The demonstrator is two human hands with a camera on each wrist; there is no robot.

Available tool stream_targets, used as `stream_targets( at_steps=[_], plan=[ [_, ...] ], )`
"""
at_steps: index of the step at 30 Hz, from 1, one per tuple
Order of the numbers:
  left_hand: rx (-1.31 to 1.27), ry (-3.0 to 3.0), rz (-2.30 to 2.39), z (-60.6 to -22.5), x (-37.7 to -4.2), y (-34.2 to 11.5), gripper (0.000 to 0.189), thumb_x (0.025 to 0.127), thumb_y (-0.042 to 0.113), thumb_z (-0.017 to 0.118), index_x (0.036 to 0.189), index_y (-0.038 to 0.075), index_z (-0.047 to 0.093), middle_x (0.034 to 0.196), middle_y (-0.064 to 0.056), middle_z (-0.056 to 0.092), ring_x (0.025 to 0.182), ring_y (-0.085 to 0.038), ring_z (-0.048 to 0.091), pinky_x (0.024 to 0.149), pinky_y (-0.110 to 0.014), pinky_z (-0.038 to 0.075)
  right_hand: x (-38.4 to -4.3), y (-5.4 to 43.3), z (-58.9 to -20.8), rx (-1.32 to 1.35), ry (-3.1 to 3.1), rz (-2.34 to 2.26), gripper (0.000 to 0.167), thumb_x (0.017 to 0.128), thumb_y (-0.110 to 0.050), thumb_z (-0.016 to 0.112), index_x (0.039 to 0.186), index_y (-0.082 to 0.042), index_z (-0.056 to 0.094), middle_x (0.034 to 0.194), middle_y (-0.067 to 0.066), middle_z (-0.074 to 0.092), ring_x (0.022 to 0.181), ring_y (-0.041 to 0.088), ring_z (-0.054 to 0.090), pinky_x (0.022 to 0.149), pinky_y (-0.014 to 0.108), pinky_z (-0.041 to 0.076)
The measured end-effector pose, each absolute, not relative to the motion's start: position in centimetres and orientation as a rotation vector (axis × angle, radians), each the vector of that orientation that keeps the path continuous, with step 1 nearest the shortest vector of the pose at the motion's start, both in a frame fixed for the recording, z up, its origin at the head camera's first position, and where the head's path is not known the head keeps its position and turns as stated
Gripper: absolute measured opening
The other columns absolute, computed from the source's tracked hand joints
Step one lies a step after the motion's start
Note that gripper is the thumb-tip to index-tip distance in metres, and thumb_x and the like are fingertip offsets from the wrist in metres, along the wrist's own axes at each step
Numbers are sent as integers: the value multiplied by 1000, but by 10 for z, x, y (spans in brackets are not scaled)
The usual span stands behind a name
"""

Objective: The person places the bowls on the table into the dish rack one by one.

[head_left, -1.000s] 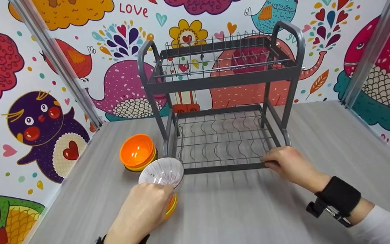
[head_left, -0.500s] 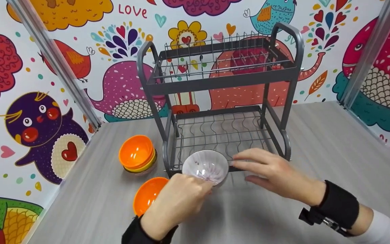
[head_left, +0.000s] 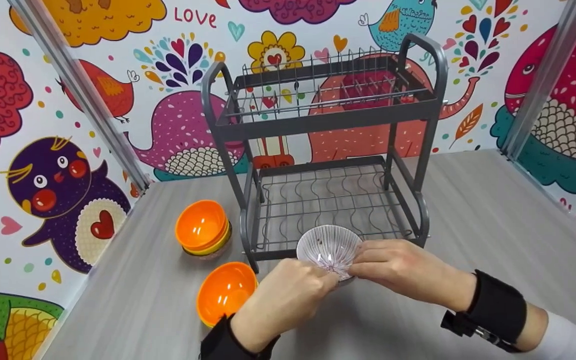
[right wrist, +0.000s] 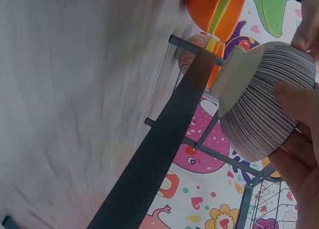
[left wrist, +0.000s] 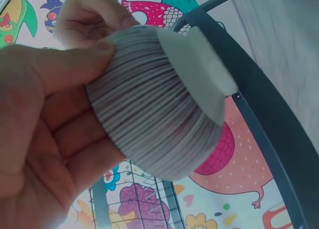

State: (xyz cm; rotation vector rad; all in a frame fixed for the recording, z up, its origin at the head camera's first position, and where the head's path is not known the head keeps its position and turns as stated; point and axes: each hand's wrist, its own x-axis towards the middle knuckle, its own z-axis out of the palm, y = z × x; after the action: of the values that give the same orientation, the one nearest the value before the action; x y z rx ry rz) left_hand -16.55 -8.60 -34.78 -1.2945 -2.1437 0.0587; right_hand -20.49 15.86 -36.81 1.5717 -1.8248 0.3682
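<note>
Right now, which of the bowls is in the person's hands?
The striped bowl at the front of the rack; left hand and right hand both grip it. The far orange stack and near orange stack, further left, are unheld.

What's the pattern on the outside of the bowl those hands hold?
The bowl has thin dark stripes on white, clearest in the right wrist view.

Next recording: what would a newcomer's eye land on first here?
Probably the cartoon-covered wall filling the background, with the dark two-tier rack standing before it in the middle. Next come the glossy orange bowls: one tops a stack beside the rack's left side, another sits nearer the person. At the rack's lower front, the left hand and right hand hold a striped bowl.
</note>
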Motion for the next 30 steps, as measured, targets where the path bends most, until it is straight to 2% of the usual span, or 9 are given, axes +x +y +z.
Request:
stream_targets(
  at_steps=[4, 5, 7, 9, 11, 13, 19, 26, 30],
  plan=[
    [-1256, -2155, 36, -345, -167, -83, 8, 88, 16, 71, 82, 20, 69, 60, 11, 59, 55, -3, 56, 51, -15, 46, -209, 163, -362, 1564, -1841, 378, 13, 91, -9, 67, 102, -13, 73, 94, -6, 73, 93, 10, 70, 84, 27, 58],
    [-1243, -2148, 10, -343, -167, -82, 3, 88, 15, 71, 87, 19, 71, 66, 10, 64, 61, -3, 60, 59, -15, 52, -210, 164, -360, 1559, -1853, 385, 13, 91, -8, 67, 102, -13, 73, 94, -6, 73, 93, 10, 70, 84, 27, 58],
    [-1227, -2114, -56, -340, -167, -80, 11, 89, 14, 71, 100, 16, 74, 84, 7, 72, 78, -5, 68, 79, -20, 57, -212, 167, -356, 1535, -1885, 394, 15, 90, -7, 68, 103, -12, 74, 93, -5, 74, 91, 10, 70, 82, 25, 58],
    [-1227, -2041, -118, -337, -167, -78, 19, 90, 11, 70, 108, 14, 73, 102, 3, 74, 96, -9, 69, 96, -27, 55, -216, 169, -352, 1505, -1930, 424, 19, 86, -5, 72, 104, -11, 75, 92, -3, 76, 88, 10, 71, 79, 24, 58],
    [-1242, -1963, -177, -334, -167, -76, 22, 91, 9, 68, 113, 12, 71, 113, 1, 72, 108, -12, 66, 104, -30, 51, -221, 170, -348, 1464, -1975, 455, 25, 80, -2, 77, 103, -9, 76, 92, 0, 76, 85, 12, 71, 78, 25, 59],
    [-1253, -1903, -200, -333, -167, -74, 21, 92, 7, 66, 112, 12, 71, 116, -1, 70, 111, -13, 65, 104, -28, 50, -227, 171, -344, 1407, -2032, 487, 28, 76, -1, 80, 103, -8, 77, 92, 2, 77, 82, 13, 72, 75, 26, 59],
    [-1196, -2011, -240, -348, -181, -67, 23, 92, 5, 65, 114, 12, 71, 116, -1, 69, 108, -13, 65, 100, -23, 51, -249, 172, -330, 1201, -2167, 601, 29, 77, 1, 80, 105, -5, 77, 92, 6, 78, 80, 15, 74, 71, 30, 61],
    [-916, -2307, -46, -377, -204, -55, 33, 83, -3, 68, 113, 9, 70, 112, -3, 70, 104, -17, 67, 96, -27, 55, -275, 166, -309, 955, -2388, 918, 32, 82, -2, 76, 114, -5, 74, 108, 13, 75, 95, 21, 75, 80, 34, 60],
    [-756, -2399, 11, -391, -213, -50, 31, 80, -4, 71, 109, 6, 70, 103, -4, 72, 96, -17, 70, 86, -26, 58, -290, 164, -300, 789, -2532, 1174, 32, 89, -7, 70, 121, -8, 71, 114, 11, 74, 96, 19, 73, 79, 25, 60]
  ],
)
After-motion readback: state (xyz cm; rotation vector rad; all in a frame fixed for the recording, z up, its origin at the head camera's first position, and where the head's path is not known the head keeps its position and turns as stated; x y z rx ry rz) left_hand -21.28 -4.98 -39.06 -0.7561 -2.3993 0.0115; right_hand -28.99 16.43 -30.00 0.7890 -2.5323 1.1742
